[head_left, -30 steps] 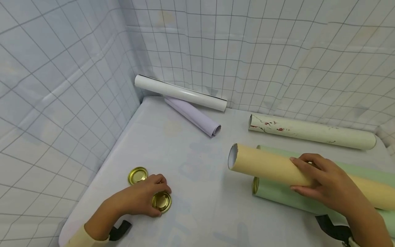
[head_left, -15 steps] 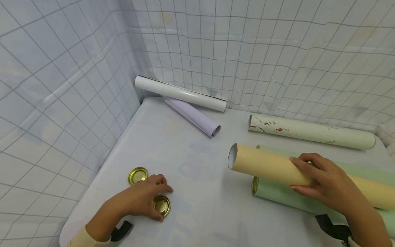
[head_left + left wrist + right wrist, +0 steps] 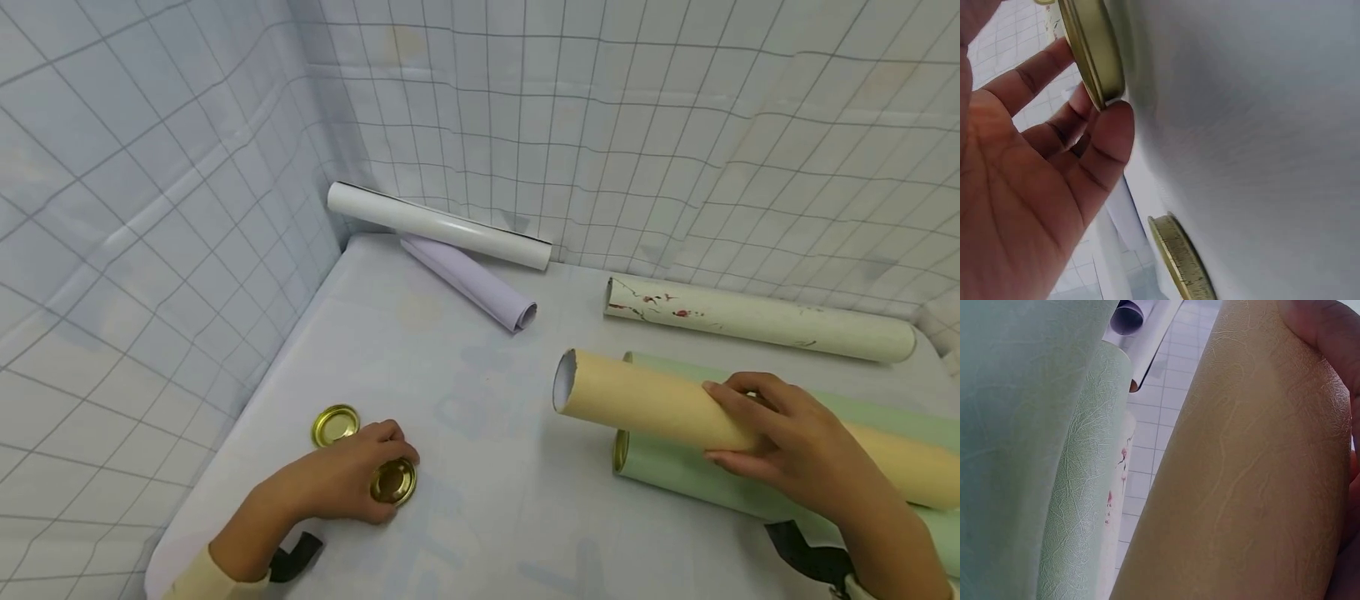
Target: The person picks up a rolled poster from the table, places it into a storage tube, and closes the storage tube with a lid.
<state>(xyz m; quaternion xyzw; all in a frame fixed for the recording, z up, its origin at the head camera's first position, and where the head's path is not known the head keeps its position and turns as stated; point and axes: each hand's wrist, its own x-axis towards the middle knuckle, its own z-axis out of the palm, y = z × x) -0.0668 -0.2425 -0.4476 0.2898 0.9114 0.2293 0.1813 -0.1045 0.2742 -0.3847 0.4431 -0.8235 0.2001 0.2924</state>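
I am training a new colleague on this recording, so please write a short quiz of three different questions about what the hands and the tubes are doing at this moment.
1. True or false: the left hand pinches a gold metal cap by its rim, one edge tilted off the white table.
2. Which tube does the right hand grip? A) white tube B) tan cardboard tube C) lilac paper roll
3. Fill in: the tan cardboard tube lies across a pale ____ tube.

Key
1. True; the left wrist view shows the fingertips at its rim. A second gold cap lies flat nearby.
2. B; its open end faces the left hand.
3. green.
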